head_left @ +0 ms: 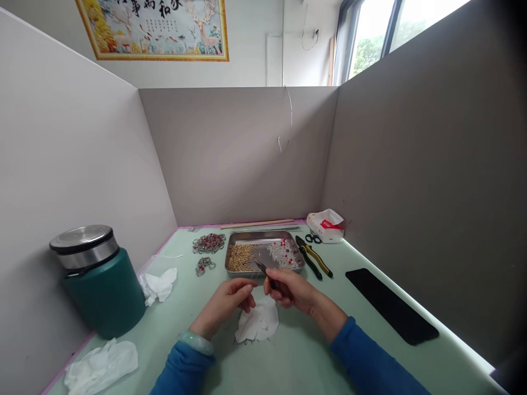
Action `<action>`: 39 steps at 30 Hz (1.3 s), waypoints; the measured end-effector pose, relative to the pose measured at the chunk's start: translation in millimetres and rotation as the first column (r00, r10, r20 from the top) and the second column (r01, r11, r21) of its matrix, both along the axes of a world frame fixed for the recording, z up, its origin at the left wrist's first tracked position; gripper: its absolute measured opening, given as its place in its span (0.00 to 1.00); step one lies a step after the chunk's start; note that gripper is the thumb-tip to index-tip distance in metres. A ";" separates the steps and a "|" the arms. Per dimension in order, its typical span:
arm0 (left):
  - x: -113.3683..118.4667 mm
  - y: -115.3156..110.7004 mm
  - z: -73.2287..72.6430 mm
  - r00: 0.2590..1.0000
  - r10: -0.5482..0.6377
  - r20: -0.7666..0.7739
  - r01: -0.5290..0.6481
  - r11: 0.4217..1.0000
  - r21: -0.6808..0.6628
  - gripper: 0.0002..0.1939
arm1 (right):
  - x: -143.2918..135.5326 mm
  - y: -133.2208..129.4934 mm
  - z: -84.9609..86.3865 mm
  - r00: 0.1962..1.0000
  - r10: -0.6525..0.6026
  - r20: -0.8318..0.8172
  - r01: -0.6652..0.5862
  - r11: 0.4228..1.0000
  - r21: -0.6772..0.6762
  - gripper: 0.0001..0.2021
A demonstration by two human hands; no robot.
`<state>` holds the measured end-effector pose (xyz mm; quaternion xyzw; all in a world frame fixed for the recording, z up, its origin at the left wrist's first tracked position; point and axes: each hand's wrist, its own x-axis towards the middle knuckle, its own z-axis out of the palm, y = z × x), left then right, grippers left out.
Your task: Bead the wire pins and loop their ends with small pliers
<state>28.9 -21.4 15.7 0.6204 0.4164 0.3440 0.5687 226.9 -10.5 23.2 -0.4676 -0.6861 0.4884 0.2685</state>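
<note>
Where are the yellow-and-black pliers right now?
In the head view, the pliers lie on the table, just right of the metal tray, below the small scissors.

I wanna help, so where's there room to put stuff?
The table looks bare between the jar and left hand, and between the right hand and black slab. It's crowded around the tray: chains, pliers, scissors.
</note>
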 end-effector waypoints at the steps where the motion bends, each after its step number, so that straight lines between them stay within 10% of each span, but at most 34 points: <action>1: -0.6 -1.4 1.4 0.999 -0.023 0.033 0.024 1.000 -0.007 0.23 | -1.5 0.0 -1.4 0.997 -0.072 0.037 0.070 0.995 0.068 0.26; 8: -4.8 -8.8 6.6 0.975 -0.092 0.202 0.090 0.996 0.019 0.31 | -10.6 -1.3 -13.1 0.928 -0.365 0.079 0.327 0.896 0.299 0.18; 18: -1.7 1.0 -0.3 0.998 0.018 0.059 -0.018 1.000 0.004 0.27 | 2.3 -1.7 0.6 0.987 0.128 -0.098 -0.137 0.987 -0.081 0.28; 27: -5.3 -10.7 10.5 0.978 -0.069 0.195 0.057 0.996 0.063 0.35 | -5.6 0.1 -11.6 0.927 -0.360 0.102 0.306 0.886 0.347 0.18; 35: -1.2 -1.8 1.6 0.997 0.000 0.073 0.001 1.000 -0.008 0.32 | 3.0 -4.4 4.6 0.990 0.096 -0.102 -0.101 0.994 -0.045 0.27; 39: -2.5 -2.3 3.5 0.997 0.021 0.069 -0.024 0.999 0.044 0.30 | 2.3 -2.0 -0.5 0.997 -0.009 -0.077 0.013 0.999 0.043 0.25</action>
